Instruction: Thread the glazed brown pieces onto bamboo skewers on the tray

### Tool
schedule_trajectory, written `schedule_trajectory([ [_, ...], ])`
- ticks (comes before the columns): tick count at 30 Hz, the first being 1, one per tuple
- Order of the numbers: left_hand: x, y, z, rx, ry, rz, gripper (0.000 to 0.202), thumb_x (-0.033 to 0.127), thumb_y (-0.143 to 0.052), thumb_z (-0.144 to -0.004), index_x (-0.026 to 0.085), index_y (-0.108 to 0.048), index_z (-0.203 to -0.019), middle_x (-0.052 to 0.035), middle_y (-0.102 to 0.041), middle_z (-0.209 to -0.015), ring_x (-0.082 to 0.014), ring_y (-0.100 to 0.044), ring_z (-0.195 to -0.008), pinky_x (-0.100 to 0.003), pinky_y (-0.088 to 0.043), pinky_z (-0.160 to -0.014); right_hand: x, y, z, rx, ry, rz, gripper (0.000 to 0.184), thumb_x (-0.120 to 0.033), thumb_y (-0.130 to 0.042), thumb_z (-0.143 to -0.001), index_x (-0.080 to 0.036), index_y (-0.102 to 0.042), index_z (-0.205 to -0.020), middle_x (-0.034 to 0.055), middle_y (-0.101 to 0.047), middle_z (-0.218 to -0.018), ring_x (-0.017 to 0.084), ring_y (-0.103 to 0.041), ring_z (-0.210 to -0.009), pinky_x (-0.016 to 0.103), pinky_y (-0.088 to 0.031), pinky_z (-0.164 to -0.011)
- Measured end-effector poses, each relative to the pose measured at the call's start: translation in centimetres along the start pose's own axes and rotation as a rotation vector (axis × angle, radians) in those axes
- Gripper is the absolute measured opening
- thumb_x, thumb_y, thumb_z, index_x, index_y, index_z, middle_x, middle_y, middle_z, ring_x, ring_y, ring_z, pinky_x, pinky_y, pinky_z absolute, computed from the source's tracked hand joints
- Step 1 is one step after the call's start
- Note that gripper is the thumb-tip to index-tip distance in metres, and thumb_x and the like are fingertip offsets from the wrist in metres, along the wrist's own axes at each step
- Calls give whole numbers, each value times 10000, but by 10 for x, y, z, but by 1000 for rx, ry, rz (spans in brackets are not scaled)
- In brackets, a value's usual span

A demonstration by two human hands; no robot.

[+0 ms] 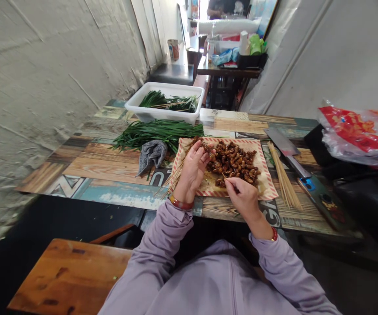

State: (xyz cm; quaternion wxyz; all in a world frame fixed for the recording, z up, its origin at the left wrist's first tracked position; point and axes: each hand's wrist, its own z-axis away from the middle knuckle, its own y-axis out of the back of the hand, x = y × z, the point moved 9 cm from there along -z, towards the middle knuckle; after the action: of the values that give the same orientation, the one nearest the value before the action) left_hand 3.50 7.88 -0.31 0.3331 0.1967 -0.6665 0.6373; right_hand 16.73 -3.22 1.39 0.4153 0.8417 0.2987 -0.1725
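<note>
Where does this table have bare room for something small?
Widest: the left end of the table, left of the grey cloth. Also a strip behind the striped paper, between white tub and cleaver. Crowded: the right side, with skewers and plastic bag.

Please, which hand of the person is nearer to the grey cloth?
Left. The left hand is a little to the right of the grey cloth; the right hand is farther right.

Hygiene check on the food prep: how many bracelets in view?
2: an amber-red bracelet on the left wrist and a red bracelet on the right wrist. Sleeves may hide more.
</note>
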Motion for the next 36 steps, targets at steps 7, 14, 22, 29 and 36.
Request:
schedule_trajectory([
  [7, 4, 6, -2, 27, -18, -17, 519, 249, -748, -717, 223, -507, -1176, -17, -689, -958, -107, -652, -818, -223, -440, -739, -4, -2, 1, -32, 38, 43, 207, -268, -507, -917, -207, -685, -829, 30, -737, -796, 153, -695, -707, 262, -529, -675],
  [14, 2, 10, -3, 21, -35, -7, 580, 225, -747, -712, 224, -473, -1223, 4, -685, -879, -93, -643, -763, -207, -446, -699, -6, -1, 1, -20, 61, 79, 212, -257, -503, -922, -202, -683, -825, 31, -736, -781, 154, -693, -693, 264, -523, -672],
  [22, 3, 14, -3, 61, -43, -15, 583, 219, -742, -713, 237, -473, -1230, 34, -655, -809, -78, -629, -750, -197, -442, -712, -8, -1, 2, -17, 81, 103, 196, -246, -509, -921, -199, -676, -831, 30, -738, -795, 151, -692, -699, 260, -515, -672],
  [29, 6, 3, 0, -4, -21, 10, 513, 259, -718, -752, 249, -497, -1215, -26, -678, -1065, -106, -648, -838, -230, -445, -755, -7, 0, 1, -11, 70, 66, 176, -240, -525, -915, -194, -673, -830, 29, -736, -797, 151, -693, -699, 256, -517, -682],
  [36, 10, 5, -1, -7, -58, 31, 502, 216, -736, -731, 220, -516, -1182, -11, -687, -973, -96, -640, -827, -243, -442, -843, -10, -1, 3, -11, 106, 94, 166, -216, -532, -911, -181, -674, -831, 30, -734, -786, 146, -692, -689, 246, -505, -668],
])
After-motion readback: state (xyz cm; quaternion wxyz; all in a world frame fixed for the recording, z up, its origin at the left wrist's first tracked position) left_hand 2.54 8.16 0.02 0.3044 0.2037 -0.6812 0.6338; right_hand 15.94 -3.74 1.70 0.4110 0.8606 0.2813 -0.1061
